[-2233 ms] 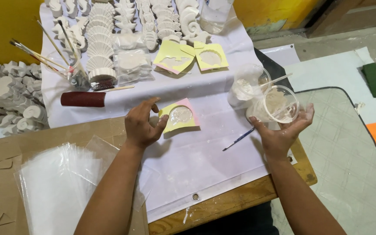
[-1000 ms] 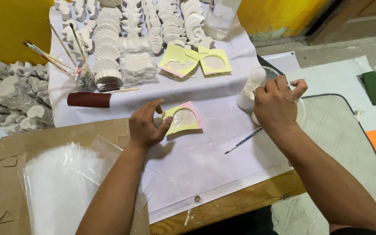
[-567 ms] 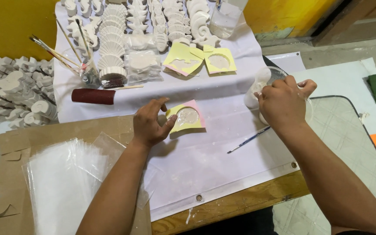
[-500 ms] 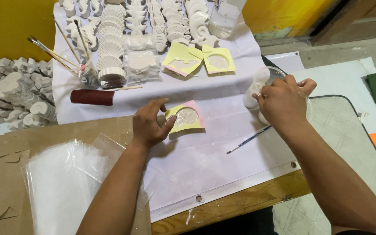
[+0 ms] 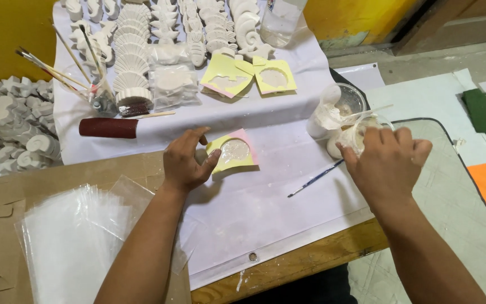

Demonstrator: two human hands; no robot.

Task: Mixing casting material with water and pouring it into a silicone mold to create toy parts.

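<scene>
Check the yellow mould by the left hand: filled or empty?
Filled: the yellow mould holds pale plaster across its round hollow, lying flat with the left hand touching its edge.

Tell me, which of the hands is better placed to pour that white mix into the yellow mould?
The right hand, probably. It already grips the clear cup of white mix at the sheet's right side, whereas the left hand rests against the yellow mould, steadying it. A thin brush lies between them.
</scene>
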